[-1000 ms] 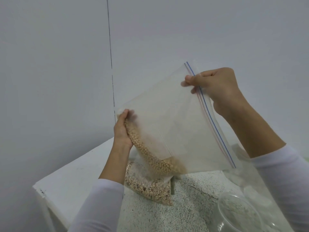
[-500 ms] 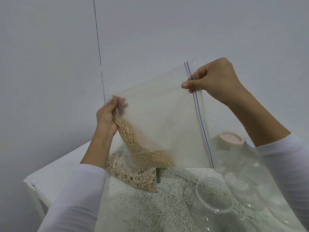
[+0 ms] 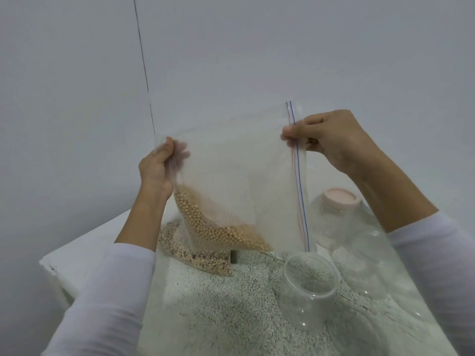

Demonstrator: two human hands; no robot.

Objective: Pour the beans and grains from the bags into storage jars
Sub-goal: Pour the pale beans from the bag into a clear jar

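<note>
Zip bag (image 3: 239, 176) of tan beans is held up above the desk (image 3: 205, 312) by both hands.
It is a clear plastic bag turned on its side, so that its red and blue zip strip (image 3: 298, 181) runs almost vertically at the right edge. The round tan beans (image 3: 218, 227) are gathered in the lower left corner. The far left edge is pinched by the fingers of the left hand (image 3: 156, 170), and the zip strip is pinched near its top by the thumb and fingers of the right hand (image 3: 331, 140). An open clear jar (image 3: 307, 286) stands on the speckled desk just below the zip's lower end. A jar with a pink lid (image 3: 339, 199) stands farther right, and a second bag of speckled grains (image 3: 190, 253) lies on the desk behind the held bag.
</note>
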